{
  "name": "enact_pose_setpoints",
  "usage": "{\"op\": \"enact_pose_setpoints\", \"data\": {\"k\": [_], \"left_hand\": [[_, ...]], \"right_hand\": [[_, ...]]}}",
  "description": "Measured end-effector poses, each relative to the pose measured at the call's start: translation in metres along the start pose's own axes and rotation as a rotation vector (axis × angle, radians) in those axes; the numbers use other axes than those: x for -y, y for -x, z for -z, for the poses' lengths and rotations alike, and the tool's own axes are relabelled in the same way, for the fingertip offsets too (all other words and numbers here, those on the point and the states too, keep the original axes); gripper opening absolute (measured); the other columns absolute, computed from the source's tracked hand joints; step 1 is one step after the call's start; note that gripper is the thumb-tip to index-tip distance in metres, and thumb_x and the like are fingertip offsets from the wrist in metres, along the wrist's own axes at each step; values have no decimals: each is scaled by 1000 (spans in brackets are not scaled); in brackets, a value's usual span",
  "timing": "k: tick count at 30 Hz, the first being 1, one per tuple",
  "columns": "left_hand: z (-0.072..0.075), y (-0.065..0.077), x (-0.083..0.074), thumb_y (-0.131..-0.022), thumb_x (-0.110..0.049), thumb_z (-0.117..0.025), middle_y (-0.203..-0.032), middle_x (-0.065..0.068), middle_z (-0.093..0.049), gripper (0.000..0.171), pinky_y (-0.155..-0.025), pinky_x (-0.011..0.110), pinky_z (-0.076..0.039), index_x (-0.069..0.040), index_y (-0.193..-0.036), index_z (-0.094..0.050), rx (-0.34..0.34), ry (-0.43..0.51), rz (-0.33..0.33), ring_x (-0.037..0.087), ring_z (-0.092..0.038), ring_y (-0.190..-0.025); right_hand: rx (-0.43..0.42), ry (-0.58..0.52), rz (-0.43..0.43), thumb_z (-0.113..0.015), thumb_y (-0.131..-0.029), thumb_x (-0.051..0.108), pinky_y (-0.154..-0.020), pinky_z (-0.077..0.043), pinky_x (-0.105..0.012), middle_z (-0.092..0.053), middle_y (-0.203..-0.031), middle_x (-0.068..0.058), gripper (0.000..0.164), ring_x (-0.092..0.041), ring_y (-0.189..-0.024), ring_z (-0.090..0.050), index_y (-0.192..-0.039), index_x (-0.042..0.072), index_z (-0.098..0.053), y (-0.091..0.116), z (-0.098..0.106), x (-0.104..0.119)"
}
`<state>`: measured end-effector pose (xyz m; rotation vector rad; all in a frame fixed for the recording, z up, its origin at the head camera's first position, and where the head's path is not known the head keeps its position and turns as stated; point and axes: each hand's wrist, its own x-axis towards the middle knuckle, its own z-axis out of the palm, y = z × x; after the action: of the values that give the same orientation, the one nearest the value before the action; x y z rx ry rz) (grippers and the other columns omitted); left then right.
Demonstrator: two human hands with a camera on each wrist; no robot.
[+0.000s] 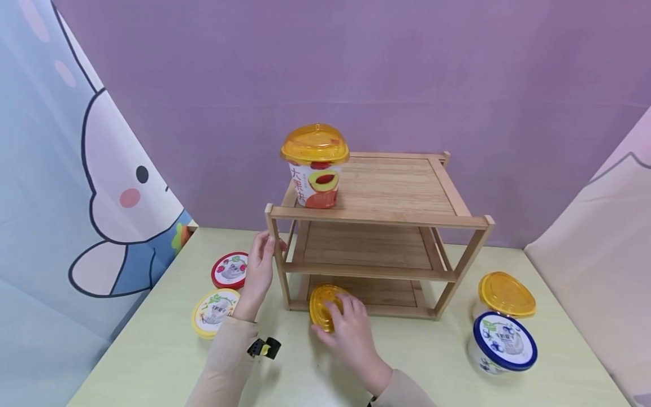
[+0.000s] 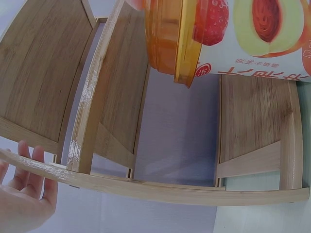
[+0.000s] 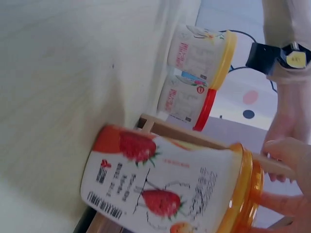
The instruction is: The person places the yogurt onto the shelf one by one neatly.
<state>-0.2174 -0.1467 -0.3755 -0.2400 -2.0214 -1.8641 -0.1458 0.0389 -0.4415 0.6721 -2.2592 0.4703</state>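
Note:
My left hand point(image 1: 258, 271) grips the left front post of a three-tier wooden rack point(image 1: 381, 217), with fingers bent round it in the left wrist view. Low in front of the bottom shelf, my right hand point(image 1: 351, 333) holds a fruit yogurt cup point(image 3: 160, 182) by its orange lid. Strawberries are printed on that cup's side. In the right wrist view, its base appears at or near the tabletop; contact is unclear. A similar orange-lidded cup point(image 1: 319, 181) stands upright on the top shelf's left front corner.
Left of the rack are a red-lidded tub point(image 1: 231, 270) and a yellow-lidded tub point(image 1: 216, 312). At right stand another orange-lidded cup point(image 1: 507, 294) and a blue-lidded tub point(image 1: 505, 342). A purple cloth point(image 1: 386, 73) hangs behind the rack.

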Motion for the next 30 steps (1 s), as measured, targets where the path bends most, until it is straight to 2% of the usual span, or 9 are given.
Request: {"op": "enact_pose_setpoints", "data": {"k": [5,11,17,24,30], "left_hand": [[1,1,2,-95,-25,-38,-87,3,-55,33,-84,29,-38,1,-114,-42,-1,6,2,8,-52,-86],[1,1,3,-95,-29,-38,-86,1,-54,39,-84,29,-38,3,-116,-41,4,12,-16,8,-53,-86],[1,2,2,-95,-28,-38,-86,1,-55,37,-84,27,-39,3,-116,-42,3,11,-12,8,-53,-87],[1,1,0,-96,-23,-37,-93,18,-54,32,-87,34,-37,2,-116,-41,8,-2,11,8,-52,-88],[0,1,-2,-96,-20,-36,-96,25,-54,30,-88,32,-36,3,-114,-42,11,-4,11,7,-52,-89]], "right_hand": [[31,61,-47,-77,-57,42,-78,-43,-45,-57,-94,-17,49,-31,-86,-52,-88,7,-63,0,-5,5],[70,38,-69,-75,-61,40,-80,-42,-44,-57,-98,-15,43,-30,-89,-52,-89,8,-64,1,-3,4],[216,-88,-83,-75,-65,31,-86,-41,-45,-57,-105,-13,39,-29,-98,-53,-96,9,-64,1,12,-7],[404,-239,-84,-73,-70,22,-93,-35,-46,-54,-117,-13,38,-31,-109,-48,-103,8,-63,-2,29,-27],[470,-313,-21,-73,-69,14,-91,-38,-44,-53,-119,-15,38,-32,-110,-48,-104,4,-62,-4,36,-42]]}}
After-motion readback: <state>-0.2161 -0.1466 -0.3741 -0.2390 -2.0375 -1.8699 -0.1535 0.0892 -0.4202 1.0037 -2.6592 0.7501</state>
